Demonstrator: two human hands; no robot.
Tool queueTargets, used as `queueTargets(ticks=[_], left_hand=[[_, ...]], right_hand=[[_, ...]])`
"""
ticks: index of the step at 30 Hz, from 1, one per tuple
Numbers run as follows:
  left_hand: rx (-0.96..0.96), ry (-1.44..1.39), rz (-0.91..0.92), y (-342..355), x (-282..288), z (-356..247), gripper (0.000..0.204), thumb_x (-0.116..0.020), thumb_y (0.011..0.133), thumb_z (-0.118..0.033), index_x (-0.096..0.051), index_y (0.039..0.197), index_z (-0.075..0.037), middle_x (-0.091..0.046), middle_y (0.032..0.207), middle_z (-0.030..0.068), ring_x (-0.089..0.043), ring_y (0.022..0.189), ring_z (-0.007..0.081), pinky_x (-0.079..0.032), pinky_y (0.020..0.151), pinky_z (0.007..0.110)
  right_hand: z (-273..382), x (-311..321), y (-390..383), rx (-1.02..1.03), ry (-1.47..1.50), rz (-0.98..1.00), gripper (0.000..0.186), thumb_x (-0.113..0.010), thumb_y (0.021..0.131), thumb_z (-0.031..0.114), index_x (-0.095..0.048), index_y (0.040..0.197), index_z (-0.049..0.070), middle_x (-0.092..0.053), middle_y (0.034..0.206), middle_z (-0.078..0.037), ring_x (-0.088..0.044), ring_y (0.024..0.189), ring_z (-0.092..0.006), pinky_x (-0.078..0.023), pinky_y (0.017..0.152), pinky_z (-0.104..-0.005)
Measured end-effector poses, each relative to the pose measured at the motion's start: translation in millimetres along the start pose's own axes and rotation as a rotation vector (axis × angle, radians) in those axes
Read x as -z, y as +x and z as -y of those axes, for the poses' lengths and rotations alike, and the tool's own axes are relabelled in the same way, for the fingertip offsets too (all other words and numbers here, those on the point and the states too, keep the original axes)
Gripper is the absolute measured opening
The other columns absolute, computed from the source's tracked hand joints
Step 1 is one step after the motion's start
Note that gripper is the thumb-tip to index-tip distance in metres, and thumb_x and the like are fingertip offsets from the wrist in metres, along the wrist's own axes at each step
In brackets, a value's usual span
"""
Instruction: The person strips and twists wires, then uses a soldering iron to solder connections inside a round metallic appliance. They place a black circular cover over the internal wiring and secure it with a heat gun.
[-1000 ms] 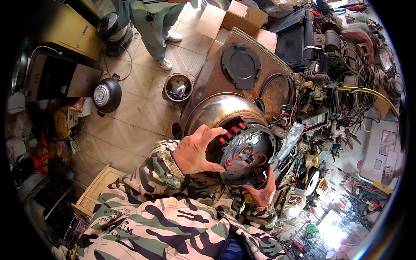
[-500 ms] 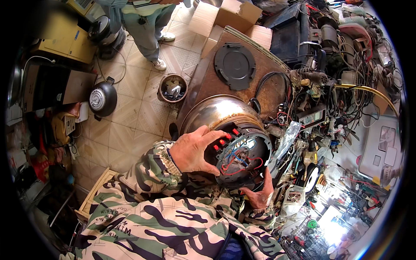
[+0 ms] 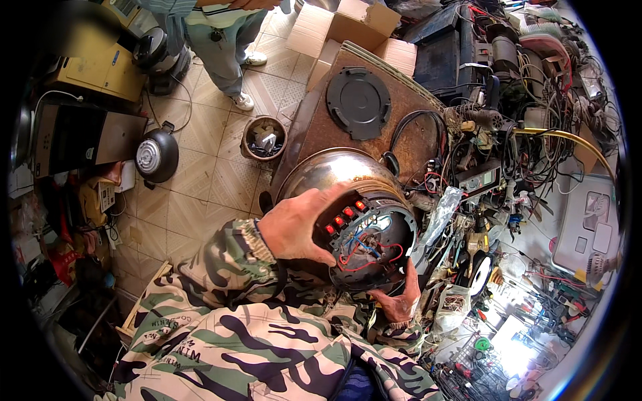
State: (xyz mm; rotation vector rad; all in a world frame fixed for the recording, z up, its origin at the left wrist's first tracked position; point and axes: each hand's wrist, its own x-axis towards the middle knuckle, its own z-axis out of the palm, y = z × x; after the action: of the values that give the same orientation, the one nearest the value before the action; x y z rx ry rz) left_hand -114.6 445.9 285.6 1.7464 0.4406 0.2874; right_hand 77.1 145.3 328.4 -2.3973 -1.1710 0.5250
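A round steel appliance [image 3: 341,166] lies on its side, its open black plastic base [image 3: 409,230] facing me. Red and blue wires [image 3: 366,247] show inside, and a row of red rocker switches [image 3: 344,216] is set along its upper left edge. Fingers and thumb of my left hand [image 3: 294,227] are spread around that edge, gripping the base beside the switches. Lower right, my right hand [image 3: 401,297] holds the rim, fingers up against it and partly hidden. A round black cover [image 3: 359,102] rests on the rusty brown tabletop [image 3: 314,127] beyond the appliance.
Tools, cables and parts [image 3: 495,267] crowd the bench on my right. A black cable [image 3: 418,120] curls beside the cover. Further back are an open cardboard box [image 3: 361,27] and a standing person [image 3: 224,47]. A bin [image 3: 265,138] and a dark pan [image 3: 157,155] are on the tiled floor.
My left hand has shifted slightly left and the switches look brighter and more turned toward me. My right hand stays at the rim.
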Motion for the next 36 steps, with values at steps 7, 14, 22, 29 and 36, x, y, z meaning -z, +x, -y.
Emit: queueTargets(ticks=[7, 14, 22, 29, 36], left_hand=[[0.352, -0.362, -0.183, -67, -30, 13, 0.105, -0.098, 0.071, -0.027, -0.04, 0.156, -0.002, -0.065, 0.106, 0.0092, -0.062, 0.082, 0.0136, -0.054, 0.076, 0.028], [0.423, -0.325, -0.11, -95, -52, 5, 0.102, -0.095, 0.074, -0.027, -0.039, 0.156, -0.002, -0.065, 0.107, 0.0102, -0.064, 0.085, 0.016, -0.056, 0.08, 0.031], [0.413, -0.237, -0.166, -90, -67, 6, 0.118, -0.099, 0.068, -0.036, -0.032, 0.157, 0.0, -0.063, 0.107, 0.0102, -0.065, 0.092, 0.0204, -0.056, 0.086, 0.034], [0.327, -0.067, -0.297, -81, -86, -15, 0.123, -0.095, 0.065, -0.027, -0.025, 0.163, 0.0, -0.059, 0.1, 0.0067, -0.061, 0.082, 0.0176, -0.054, 0.073, 0.032], [0.492, -0.309, -0.424, -91, -107, -13, 0.116, -0.095, 0.063, -0.011, -0.033, 0.162, -0.007, -0.057, 0.113, 0.0049, -0.067, 0.098, 0.0172, -0.059, 0.084, 0.032]], right_hand=[[-5, -1, 0, 0.019, 0.02, 0.0, 0.118, -0.104, 0.055, 0.032, -0.045, 0.148, -0.011, -0.064, 0.132, -0.026, -0.072, 0.104, -0.0341, -0.058, 0.092, -0.0411], [-5, 0, -2, 0.002, 0.032, -0.004, 0.117, -0.104, 0.056, 0.03, -0.046, 0.149, -0.01, -0.063, 0.134, -0.027, -0.074, 0.104, -0.0339, -0.057, 0.094, -0.0416], [-18, -8, -2, 0.02, 0.119, -0.039, 0.113, -0.103, 0.057, 0.03, -0.048, 0.147, -0.011, -0.061, 0.136, -0.03, -0.065, 0.121, -0.0428, -0.054, 0.102, -0.0451], [-26, 6, -3, 0.095, 0.094, 0.026, 0.108, -0.1, 0.064, 0.036, -0.048, 0.148, -0.008, -0.058, 0.142, -0.03, -0.057, 0.133, -0.0451, -0.047, 0.112, -0.0482], [-130, 74, 109, 0.031, 0.171, -0.209, 0.045, -0.085, 0.085, 0.025, -0.071, 0.119, -0.001, -0.074, 0.113, -0.023, -0.073, 0.103, -0.0376, -0.058, 0.09, -0.0436]])
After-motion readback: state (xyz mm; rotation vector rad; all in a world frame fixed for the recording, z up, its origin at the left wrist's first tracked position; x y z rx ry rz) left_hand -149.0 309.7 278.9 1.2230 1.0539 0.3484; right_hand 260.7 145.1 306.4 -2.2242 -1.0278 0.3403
